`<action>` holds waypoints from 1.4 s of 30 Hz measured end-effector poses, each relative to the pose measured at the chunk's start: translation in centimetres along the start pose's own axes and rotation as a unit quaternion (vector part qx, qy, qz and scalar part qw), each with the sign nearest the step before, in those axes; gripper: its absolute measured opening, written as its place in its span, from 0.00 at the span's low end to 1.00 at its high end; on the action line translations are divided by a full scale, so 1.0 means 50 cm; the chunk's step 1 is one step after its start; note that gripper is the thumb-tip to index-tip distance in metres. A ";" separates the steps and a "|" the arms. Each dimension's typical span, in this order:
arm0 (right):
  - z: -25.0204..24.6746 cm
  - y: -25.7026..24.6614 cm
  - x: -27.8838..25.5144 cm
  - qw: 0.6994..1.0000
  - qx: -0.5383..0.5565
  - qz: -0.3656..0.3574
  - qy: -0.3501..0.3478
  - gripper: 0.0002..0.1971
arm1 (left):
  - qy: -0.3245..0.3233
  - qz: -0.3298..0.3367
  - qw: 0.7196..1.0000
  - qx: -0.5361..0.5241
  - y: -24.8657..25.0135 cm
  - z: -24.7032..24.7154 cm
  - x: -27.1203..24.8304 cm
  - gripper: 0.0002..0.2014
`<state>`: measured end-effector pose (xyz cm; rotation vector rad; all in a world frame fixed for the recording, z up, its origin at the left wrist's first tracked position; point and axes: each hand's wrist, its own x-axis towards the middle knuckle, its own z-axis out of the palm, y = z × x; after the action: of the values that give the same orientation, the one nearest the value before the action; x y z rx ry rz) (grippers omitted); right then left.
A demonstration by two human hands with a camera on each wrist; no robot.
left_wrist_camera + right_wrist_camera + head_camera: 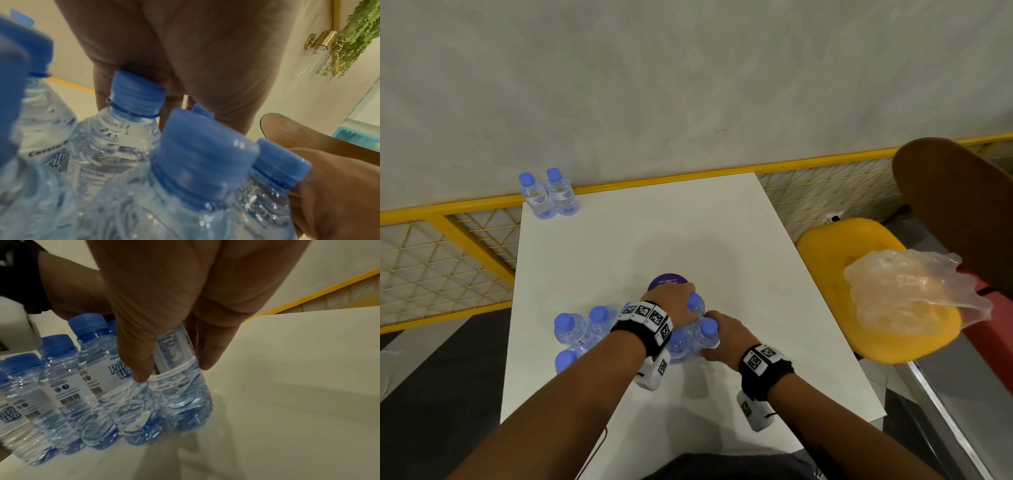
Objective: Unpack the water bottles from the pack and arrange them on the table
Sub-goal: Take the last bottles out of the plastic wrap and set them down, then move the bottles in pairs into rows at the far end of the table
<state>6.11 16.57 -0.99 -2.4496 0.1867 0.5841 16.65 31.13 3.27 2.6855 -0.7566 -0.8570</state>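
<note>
Several small clear water bottles [582, 330] with blue caps stand clustered at the front middle of the white table [619, 240]. My left hand [674, 303] reaches across the cluster, its fingers curled over the top of a bottle [695, 303] on the far right side. My right hand [717, 337] grips the neighbouring bottle [708, 329] at the right edge. In the right wrist view its fingers [139, 356] wrap that bottle's body [185, 399] at the label. Two more bottles [549, 193] stand together at the table's far left corner.
A crumpled clear plastic wrap [907, 291] lies on a yellow chair seat [825, 246] to the right of the table. A purple round sticker [667, 280] sits just beyond my hands. A yellow mesh railing [448, 246] runs behind the table.
</note>
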 end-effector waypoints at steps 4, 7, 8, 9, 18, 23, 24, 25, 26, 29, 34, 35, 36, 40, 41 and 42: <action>-0.023 0.001 -0.025 0.999 0.030 0.008 -0.019 0.38 | 0.013 0.008 1.000 -0.016 -0.005 -0.005 -0.022 0.26; -0.073 -0.022 -0.065 0.998 0.026 -0.016 0.048 0.56 | 0.060 0.015 0.997 -0.045 -0.028 -0.041 -0.064 0.23; -0.092 -0.042 -0.079 0.994 0.022 -0.055 0.095 0.51 | 0.088 0.013 0.995 -0.050 -0.047 -0.054 -0.080 0.22; -0.109 -0.069 -0.092 0.984 0.020 -0.107 0.140 0.44 | 0.121 0.007 0.991 -0.054 -0.072 -0.067 -0.100 0.22; 0.032 -0.366 -0.053 0.883 -0.256 -0.392 0.028 0.11 | 0.142 -0.084 0.981 -0.105 -0.357 -0.089 -0.259 0.18; 0.127 -0.470 -0.012 0.853 -0.393 -0.342 0.003 0.14 | 0.131 -0.069 0.978 -0.147 -0.398 -0.037 -0.293 0.22; 0.141 -0.481 -0.005 0.850 -0.407 -0.334 0.000 0.14 | 0.135 -0.072 0.976 -0.153 -0.401 -0.032 -0.292 0.23; 0.151 -0.490 0.001 0.848 -0.417 -0.327 -0.009 0.14 | 0.134 -0.076 0.975 -0.158 -0.403 -0.029 -0.290 0.23; 0.160 -0.495 0.006 0.847 -0.426 -0.318 -0.021 0.13 | 0.131 -0.080 0.975 -0.158 -0.400 -0.028 -0.288 0.24; 0.175 -0.497 0.027 0.837 -0.445 -0.313 -0.048 0.11 | 0.115 -0.095 0.980 -0.132 -0.394 -0.025 -0.280 0.25; 0.178 -0.492 0.042 0.833 -0.425 -0.348 -0.071 0.09 | 0.123 -0.092 0.985 -0.079 -0.409 -0.026 -0.273 0.14; 0.169 -0.494 0.044 0.831 -0.422 -0.356 -0.066 0.08 | 0.136 -0.092 0.983 -0.077 -0.416 -0.029 -0.272 0.14; 0.155 -0.497 0.045 0.839 -0.403 -0.361 -0.065 0.08 | 0.156 -0.093 0.979 -0.091 -0.423 -0.031 -0.270 0.15; 0.049 -0.529 0.076 0.924 -0.193 -0.320 -0.078 0.10 | 0.251 -0.099 0.947 -0.174 -0.458 -0.081 -0.263 0.17; 0.019 -0.539 0.092 0.938 -0.147 -0.308 -0.064 0.10 | 0.263 -0.096 0.945 -0.169 -0.471 -0.103 -0.255 0.15; -0.008 -0.547 0.110 0.946 -0.114 -0.301 -0.046 0.11 | 0.271 -0.091 0.944 -0.167 -0.486 -0.127 -0.245 0.14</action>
<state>18.42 38.40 11.32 -2.5031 -0.6827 0.4572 21.74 58.49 5.63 2.5121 -0.2152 -0.2154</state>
